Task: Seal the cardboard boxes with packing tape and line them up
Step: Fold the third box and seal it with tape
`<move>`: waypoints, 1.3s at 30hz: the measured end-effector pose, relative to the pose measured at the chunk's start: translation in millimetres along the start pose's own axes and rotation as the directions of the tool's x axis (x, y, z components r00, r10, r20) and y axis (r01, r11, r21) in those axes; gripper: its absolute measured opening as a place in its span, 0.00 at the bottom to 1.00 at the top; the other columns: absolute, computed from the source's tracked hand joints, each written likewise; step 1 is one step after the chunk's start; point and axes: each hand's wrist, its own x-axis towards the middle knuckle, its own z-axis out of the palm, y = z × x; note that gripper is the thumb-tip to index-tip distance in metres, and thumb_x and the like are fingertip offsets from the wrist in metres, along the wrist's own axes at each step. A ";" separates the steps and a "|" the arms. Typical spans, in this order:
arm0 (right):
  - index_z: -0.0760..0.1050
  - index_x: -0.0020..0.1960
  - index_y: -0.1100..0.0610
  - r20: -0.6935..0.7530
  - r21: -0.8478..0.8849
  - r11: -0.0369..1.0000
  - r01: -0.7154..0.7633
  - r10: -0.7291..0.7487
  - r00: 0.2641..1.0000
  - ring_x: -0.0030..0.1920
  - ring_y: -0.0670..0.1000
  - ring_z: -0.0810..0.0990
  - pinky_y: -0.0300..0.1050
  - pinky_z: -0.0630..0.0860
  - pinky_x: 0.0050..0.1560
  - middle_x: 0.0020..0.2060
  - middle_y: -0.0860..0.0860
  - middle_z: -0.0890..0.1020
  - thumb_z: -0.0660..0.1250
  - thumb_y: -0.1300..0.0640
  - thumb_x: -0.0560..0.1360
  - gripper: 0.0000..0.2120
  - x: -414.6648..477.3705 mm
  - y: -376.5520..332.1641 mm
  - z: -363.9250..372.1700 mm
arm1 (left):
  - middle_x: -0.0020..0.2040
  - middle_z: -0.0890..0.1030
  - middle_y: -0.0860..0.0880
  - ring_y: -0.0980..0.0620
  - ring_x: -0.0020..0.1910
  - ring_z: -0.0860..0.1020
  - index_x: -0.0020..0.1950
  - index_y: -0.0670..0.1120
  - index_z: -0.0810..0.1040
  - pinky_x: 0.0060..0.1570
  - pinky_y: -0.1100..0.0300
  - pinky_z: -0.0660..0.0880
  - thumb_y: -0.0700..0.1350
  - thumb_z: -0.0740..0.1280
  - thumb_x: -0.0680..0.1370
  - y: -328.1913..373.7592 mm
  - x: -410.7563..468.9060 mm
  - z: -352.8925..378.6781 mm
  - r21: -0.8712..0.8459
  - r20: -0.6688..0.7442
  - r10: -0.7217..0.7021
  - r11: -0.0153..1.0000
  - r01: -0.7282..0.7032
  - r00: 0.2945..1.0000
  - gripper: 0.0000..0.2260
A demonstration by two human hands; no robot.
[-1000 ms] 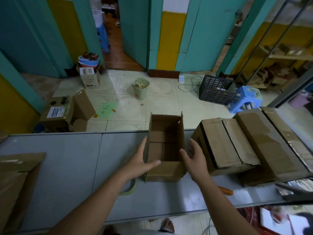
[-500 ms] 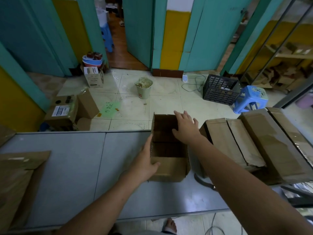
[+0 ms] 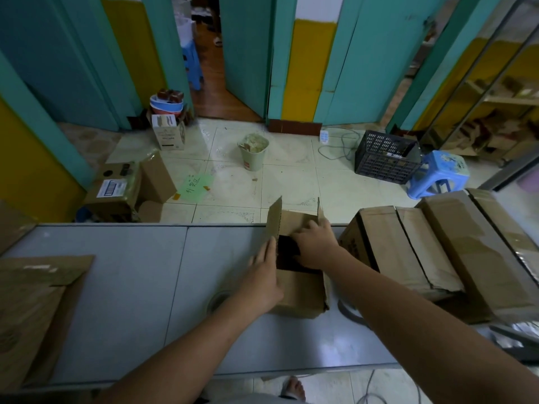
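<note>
Right hand (image 3: pixel 316 246) has drawn back from the far rim, fingers bent over the far flap of the open box (image 3: pixel 297 290) beneath it (gripping or pressing: cannot tell), while left hand (image 3: pixel 264 275) lies flat, fingers straight, against the box's left flap; flap-folding step, judged to need side flaps next, then the tape roll (image 3: pixel 217 300) beside the left wrist.

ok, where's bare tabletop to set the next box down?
Widest bare patch: the table between the flat cardboard and the open box. Smaller strip along the near edge. Right side is crowded by the closed boxes.

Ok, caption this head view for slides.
Left hand and right hand press flaps of an open box on a table.
</note>
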 end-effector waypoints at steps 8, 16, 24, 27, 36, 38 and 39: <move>0.74 0.74 0.58 -0.332 0.775 0.624 0.100 0.268 0.904 0.79 0.51 0.60 0.43 0.59 0.78 0.79 0.51 0.63 0.62 0.61 0.83 0.19 -10.0 -14.1 38.3 | 0.86 0.32 0.55 0.47 0.85 0.36 0.86 0.54 0.33 0.83 0.45 0.49 0.57 0.58 0.85 -8.8 8.6 20.9 -0.008 0.094 0.020 1.000 -0.019 0.995 0.39; 0.61 0.83 0.54 -0.178 0.862 0.501 -0.074 0.437 0.882 0.83 0.49 0.52 0.57 0.56 0.82 0.83 0.48 0.60 0.64 0.49 0.84 0.29 -52.2 -28.8 95.0 | 0.83 0.27 0.57 0.47 0.84 0.33 0.87 0.57 0.38 0.82 0.40 0.52 0.67 0.57 0.84 -18.9 14.0 29.5 0.114 0.181 -0.004 0.993 -0.017 0.984 0.39; 0.49 0.86 0.51 -0.082 0.892 0.443 -0.085 0.344 0.935 0.81 0.44 0.41 0.50 0.48 0.82 0.84 0.42 0.46 0.65 0.50 0.84 0.37 -71.6 -40.7 112.4 | 0.78 0.22 0.65 0.39 0.85 0.54 0.86 0.63 0.39 0.78 0.39 0.66 0.65 0.61 0.83 -31.2 15.7 38.1 0.080 0.185 0.028 0.996 -0.044 0.982 0.39; 0.46 0.86 0.51 -0.061 0.870 0.480 -0.111 0.328 0.943 0.83 0.49 0.39 0.54 0.48 0.83 0.85 0.43 0.43 0.63 0.50 0.85 0.37 -70.1 -43.4 109.2 | 0.78 0.21 0.65 0.38 0.84 0.57 0.85 0.64 0.37 0.75 0.39 0.68 0.66 0.60 0.84 -31.6 17.4 39.0 0.107 0.195 0.027 0.993 -0.048 0.980 0.39; 0.48 0.86 0.48 -0.042 0.779 0.599 -0.188 0.349 0.936 0.84 0.53 0.39 0.65 0.53 0.81 0.85 0.43 0.44 0.59 0.43 0.85 0.34 -75.8 -45.0 93.7 | 0.85 0.33 0.57 0.46 0.86 0.38 0.87 0.60 0.45 0.81 0.38 0.55 0.70 0.58 0.82 -41.4 20.3 33.7 0.268 0.110 0.117 0.953 -0.143 0.987 0.38; 0.53 0.85 0.48 -0.083 0.758 0.629 -0.173 0.355 0.931 0.84 0.53 0.41 0.66 0.52 0.81 0.85 0.44 0.49 0.60 0.43 0.85 0.32 -77.6 -46.4 85.4 | 0.87 0.41 0.54 0.50 0.85 0.38 0.86 0.57 0.53 0.80 0.38 0.56 0.70 0.57 0.82 -44.3 18.7 27.7 0.289 0.063 0.175 0.939 -0.186 0.982 0.36; 0.55 0.84 0.48 -0.112 0.753 0.640 -0.150 0.350 0.930 0.85 0.53 0.42 0.66 0.52 0.81 0.85 0.45 0.51 0.60 0.44 0.85 0.30 -79.0 -48.1 81.3 | 0.87 0.46 0.54 0.50 0.86 0.42 0.85 0.55 0.57 0.79 0.39 0.58 0.69 0.58 0.82 -44.8 16.9 24.2 0.287 0.035 0.205 0.936 -0.206 0.978 0.35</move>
